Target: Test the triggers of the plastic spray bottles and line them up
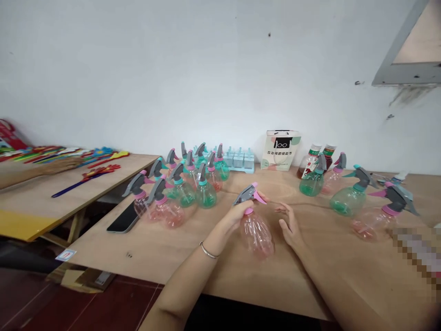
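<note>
Between my hands is a see-through pink spray bottle (257, 235) with a grey and pink trigger head, tilted a little. My left hand (238, 214), with a silver bangle at the wrist, is wrapped round its neck just under the head. To the right of the bottle is my right hand (290, 226), apart from it, its fingers spread and holding nothing. Several pink and green spray bottles (206, 192) stand grouped on the left. On the right are more, among them a green spray bottle (348, 200) and a pink spray bottle (374, 224).
A black phone (124, 218) lies by the left group. Along the wall are a light blue rack (241, 162), a paper bag (280, 151) and two drink bottles (308, 162). Another table (31, 202) on the left bears colourful hand-shaped items and a person's arm (41, 172).
</note>
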Demonstrator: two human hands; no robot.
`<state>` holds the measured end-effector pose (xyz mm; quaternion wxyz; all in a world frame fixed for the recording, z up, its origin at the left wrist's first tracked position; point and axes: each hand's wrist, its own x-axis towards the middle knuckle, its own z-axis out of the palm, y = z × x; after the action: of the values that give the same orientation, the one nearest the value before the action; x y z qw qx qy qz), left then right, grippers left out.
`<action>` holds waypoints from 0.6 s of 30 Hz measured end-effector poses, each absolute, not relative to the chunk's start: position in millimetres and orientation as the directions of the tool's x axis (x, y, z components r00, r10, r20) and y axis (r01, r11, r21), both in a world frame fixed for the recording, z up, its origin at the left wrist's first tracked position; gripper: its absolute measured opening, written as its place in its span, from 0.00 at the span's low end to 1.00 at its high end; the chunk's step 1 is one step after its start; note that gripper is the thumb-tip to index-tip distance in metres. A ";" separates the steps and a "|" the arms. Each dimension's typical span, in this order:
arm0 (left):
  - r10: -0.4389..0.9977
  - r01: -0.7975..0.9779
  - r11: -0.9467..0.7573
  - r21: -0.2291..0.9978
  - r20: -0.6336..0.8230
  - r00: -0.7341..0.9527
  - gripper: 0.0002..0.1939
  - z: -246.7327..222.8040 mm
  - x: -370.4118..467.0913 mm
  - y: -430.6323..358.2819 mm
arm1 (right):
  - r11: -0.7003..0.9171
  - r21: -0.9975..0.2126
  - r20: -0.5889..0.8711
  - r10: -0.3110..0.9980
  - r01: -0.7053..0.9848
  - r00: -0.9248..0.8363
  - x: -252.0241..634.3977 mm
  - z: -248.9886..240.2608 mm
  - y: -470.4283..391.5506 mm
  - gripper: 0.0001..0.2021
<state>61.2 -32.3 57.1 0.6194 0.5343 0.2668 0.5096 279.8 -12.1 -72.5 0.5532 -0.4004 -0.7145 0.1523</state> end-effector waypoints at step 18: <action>0.961 -0.468 0.112 0.876 0.024 0.276 0.07 62.8 49.7 -33.8 | 0.512 -0.762 0.588 0.804 0.396 0.094 280.1 -65.5 -9.3 0.22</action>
<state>49.7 -33.8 62.8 0.6836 0.4131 0.2981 0.5226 280.1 -9.3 -65.5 0.5777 -0.4616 -0.6496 0.1763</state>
